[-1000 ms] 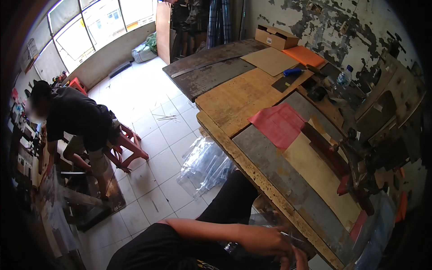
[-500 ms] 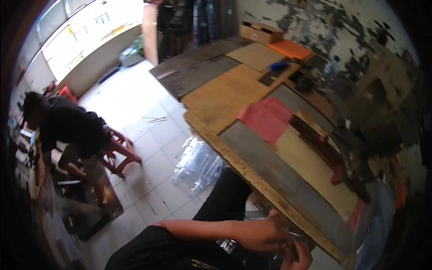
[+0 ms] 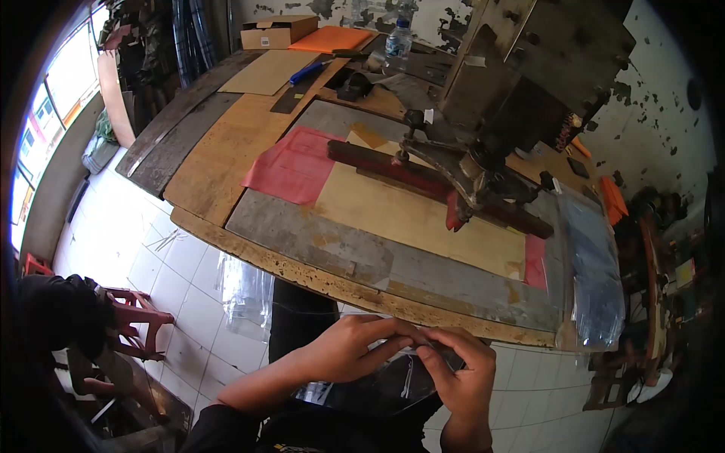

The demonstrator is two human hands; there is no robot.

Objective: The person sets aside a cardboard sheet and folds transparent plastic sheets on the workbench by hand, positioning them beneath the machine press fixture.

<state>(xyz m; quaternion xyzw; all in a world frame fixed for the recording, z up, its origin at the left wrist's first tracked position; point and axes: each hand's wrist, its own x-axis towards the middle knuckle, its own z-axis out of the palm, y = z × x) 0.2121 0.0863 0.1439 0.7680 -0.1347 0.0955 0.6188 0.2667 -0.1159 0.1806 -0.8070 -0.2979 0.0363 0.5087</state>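
My left hand and my right hand meet above my lap, just in front of the table's front edge. Fingers and thumbs of both are pinched together on the edge of a clear plastic sheet, which hangs down over my dark clothing. Whether it is a single sheet or a bag I cannot tell. On the table, a dark red bar of a press-like machine lies across a tan board, with red cloth-like material at its left.
The worn table edge runs close beyond my hands. Clear plastic sheets hang at the table's right, and more plastic is low on the left. A co-worker sits beside a red stool. A bottle stands at the back.
The view has swung to the right, bringing the press and table to the middle. My hands, overlapping before, are now side by side with their fingertips together at the plastic.
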